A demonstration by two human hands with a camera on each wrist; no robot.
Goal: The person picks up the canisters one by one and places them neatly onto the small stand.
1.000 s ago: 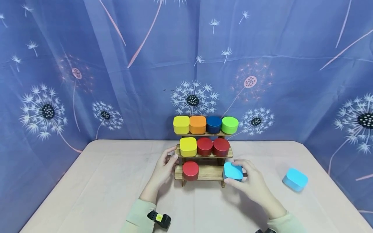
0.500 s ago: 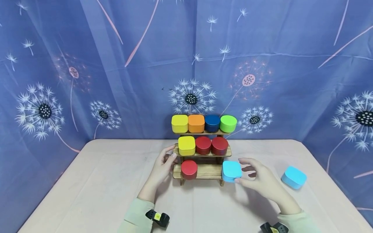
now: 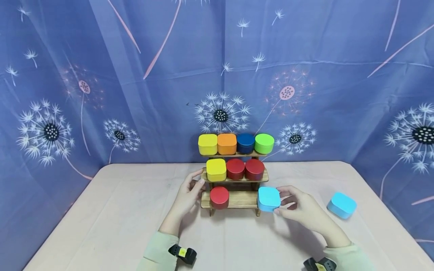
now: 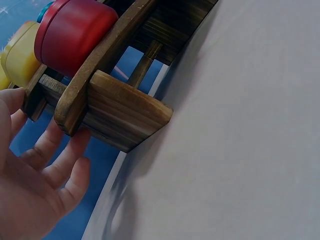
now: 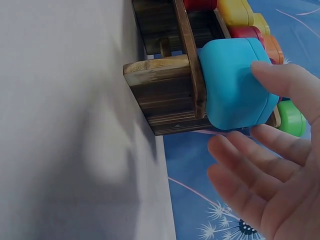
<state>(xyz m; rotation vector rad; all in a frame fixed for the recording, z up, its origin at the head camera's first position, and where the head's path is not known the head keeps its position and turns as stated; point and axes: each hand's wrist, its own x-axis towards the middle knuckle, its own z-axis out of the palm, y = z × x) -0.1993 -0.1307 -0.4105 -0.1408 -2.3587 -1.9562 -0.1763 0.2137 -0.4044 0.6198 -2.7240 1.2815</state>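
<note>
A three-tier wooden stand holds small lidded tins. At its left side my left hand grips the end of the middle tier, with other fingertips against the bottom tier's end in the left wrist view. On the bottom tier's right end sits a light blue square tin. My right hand has its thumb at the tin's front corner and the index finger towards its back, pinching its right side; the remaining fingers are loosely bent. A round red tin stands near the left of that tier.
The middle tier bears a yellow tin and two dark red tins. On top stand yellow, orange, dark blue and green tins. Another light blue tin lies on the table at right. Behind hangs a blue curtain.
My right hand has drawn back from over the light blue tin to its right side, then shifted slightly against it. The tin stays on the tier. My left hand keeps its place.
</note>
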